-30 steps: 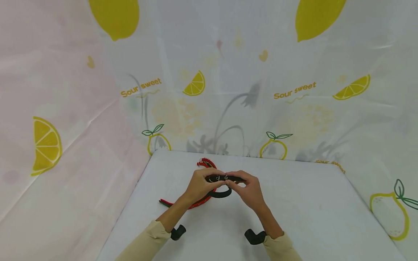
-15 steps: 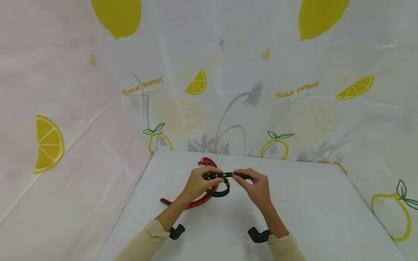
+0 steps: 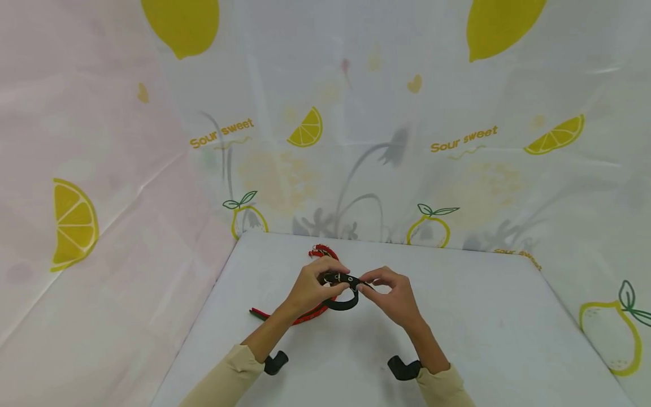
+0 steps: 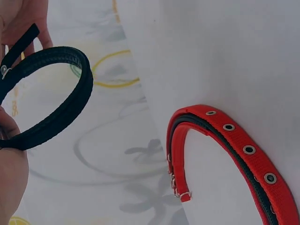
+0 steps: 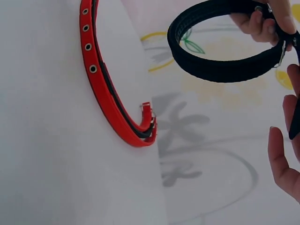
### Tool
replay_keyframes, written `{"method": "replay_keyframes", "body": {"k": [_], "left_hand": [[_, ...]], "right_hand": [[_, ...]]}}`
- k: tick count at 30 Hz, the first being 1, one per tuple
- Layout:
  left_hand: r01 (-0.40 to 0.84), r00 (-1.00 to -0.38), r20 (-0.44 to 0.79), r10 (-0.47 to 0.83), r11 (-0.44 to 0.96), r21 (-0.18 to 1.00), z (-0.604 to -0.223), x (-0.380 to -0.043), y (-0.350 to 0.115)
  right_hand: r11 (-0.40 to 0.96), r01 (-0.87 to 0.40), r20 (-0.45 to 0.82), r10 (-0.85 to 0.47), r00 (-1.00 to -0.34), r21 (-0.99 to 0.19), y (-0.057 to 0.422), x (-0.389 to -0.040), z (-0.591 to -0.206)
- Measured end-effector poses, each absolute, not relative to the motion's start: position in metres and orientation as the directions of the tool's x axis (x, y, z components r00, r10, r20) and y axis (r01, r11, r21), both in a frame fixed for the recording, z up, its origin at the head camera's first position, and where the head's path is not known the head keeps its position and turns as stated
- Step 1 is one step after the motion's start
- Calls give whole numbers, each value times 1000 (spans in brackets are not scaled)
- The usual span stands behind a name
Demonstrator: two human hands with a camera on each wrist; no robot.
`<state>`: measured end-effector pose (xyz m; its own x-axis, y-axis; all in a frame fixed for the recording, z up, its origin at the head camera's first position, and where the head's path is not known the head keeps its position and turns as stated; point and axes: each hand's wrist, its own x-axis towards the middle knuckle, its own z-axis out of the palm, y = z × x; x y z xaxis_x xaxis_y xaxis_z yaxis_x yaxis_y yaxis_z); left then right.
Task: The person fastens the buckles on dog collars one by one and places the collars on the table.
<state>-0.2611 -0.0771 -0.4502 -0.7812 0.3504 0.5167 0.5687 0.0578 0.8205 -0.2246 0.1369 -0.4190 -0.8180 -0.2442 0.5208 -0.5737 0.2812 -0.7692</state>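
Both hands hold a black collar (image 3: pixel 342 306) with metal eyelets and a buckle, raised over the white table. Its padded band forms a round loop (image 4: pixel 83 96), which hangs below the hands. My left hand (image 3: pixel 311 285) grips the band near the buckle between thumb and fingers. On the other side, my right hand (image 3: pixel 394 294) pinches the strap's free end, and the narrow tip sticks out past its fingers. In the right wrist view the metal buckle (image 5: pixel 281 54) shows at the loop's right side, partly hidden by fingers.
Red collars (image 4: pixel 234 140) with eyelets and a black strap between them lie curved together on the white table (image 3: pixel 473 316), behind and left of the held collar. A lemon-print cloth (image 3: pixel 356 169) rises at the back and sides. Black curved pieces (image 3: pixel 404 368) sit at both wrists.
The right hand first drew the strap out to the right, away from the left hand. Since then it has come back left and the strap's end tilts downward. The red collars stay put.
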Motion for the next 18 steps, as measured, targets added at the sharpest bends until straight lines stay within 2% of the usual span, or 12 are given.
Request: {"method": "replay_keyframes", "body": {"k": [7,12,18], "left_hand": [[593,-755,557,346,-4,806,-452,-262,-79],[581,-752,542,374,-12,814,-433,-249,-78],[562,-739,517,432,-30,827,-422,-240,-75]], "right_hand": [[211,-559,505,-261,-823,-802,135,-227,-424],[166,-540,484,-286,-827,-825,135,-232,-430],[70,-399,357,-324,-876,-914,136,-244,-450]]}}
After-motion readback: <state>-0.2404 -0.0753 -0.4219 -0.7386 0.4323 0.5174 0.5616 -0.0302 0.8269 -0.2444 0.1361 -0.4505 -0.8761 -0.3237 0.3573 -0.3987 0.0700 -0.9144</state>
